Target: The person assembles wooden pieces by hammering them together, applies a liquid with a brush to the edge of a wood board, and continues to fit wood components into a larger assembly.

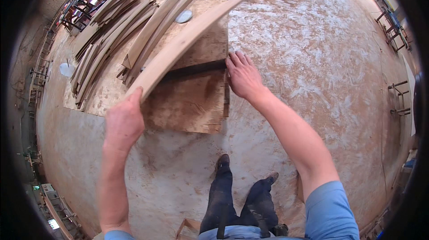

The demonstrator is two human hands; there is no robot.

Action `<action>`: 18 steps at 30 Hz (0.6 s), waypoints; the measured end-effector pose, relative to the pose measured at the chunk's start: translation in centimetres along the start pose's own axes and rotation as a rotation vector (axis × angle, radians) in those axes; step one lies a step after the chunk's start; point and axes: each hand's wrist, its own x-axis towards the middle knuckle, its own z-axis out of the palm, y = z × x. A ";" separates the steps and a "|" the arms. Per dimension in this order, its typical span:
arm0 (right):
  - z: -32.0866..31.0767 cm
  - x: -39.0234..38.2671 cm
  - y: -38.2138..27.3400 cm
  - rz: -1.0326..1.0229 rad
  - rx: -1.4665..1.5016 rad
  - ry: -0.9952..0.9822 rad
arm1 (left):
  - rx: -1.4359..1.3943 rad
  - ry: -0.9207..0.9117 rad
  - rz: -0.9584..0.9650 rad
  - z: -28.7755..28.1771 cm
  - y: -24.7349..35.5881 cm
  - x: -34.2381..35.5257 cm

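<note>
My left hand (pixel 125 121) is closed around the near end of a long, curved wooden board (pixel 178 45). The pale board slants up and away to the right above a plywood sheet (pixel 192 110). Under it, a dark straight strip (pixel 196 69) runs across the plywood to the sheet's right edge. There my right hand (pixel 245 75) is set against the strip's end, fingers stretched and slightly apart; the undersides of its fingers are hidden. Further left on the plywood lie two similar curved boards (pixel 156 28), side by side.
Several more curved wooden pieces (pixel 105 45) are piled at the far left of the plywood. A pale round object (pixel 183 16) lies beside the boards. Dusty concrete floor (pixel 304 61) spreads to the right, with metal frames (pixel 393 30) along the far right. A small wooden box (pixel 188 229) sits near my feet.
</note>
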 end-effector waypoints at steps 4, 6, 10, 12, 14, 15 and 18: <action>0.8 4.5 -0.8 0.080 -0.051 -0.425 | -0.139 -0.005 -0.009 -3.3 -3.3 2.6; -0.3 5.8 -0.8 0.055 0.002 -0.543 | -0.157 -0.029 0.005 -3.9 -4.1 3.3; -3.9 3.7 -1.3 0.006 0.097 -0.608 | -0.216 -0.047 -0.010 -5.4 -4.6 4.1; -5.1 0.2 -1.1 0.079 0.143 -0.644 | -0.327 -0.047 -0.079 -6.4 -3.8 4.5; -5.5 -4.0 -0.5 0.108 0.201 -0.596 | -0.501 -0.052 -0.110 -7.2 -2.3 4.7; -5.4 -5.2 -0.6 0.133 0.231 -0.628 | -0.672 -0.082 -0.129 -7.6 -1.2 4.8; -4.4 -7.3 -0.7 0.034 0.293 -0.522 | -0.365 -0.078 -0.116 -9.6 1.0 5.2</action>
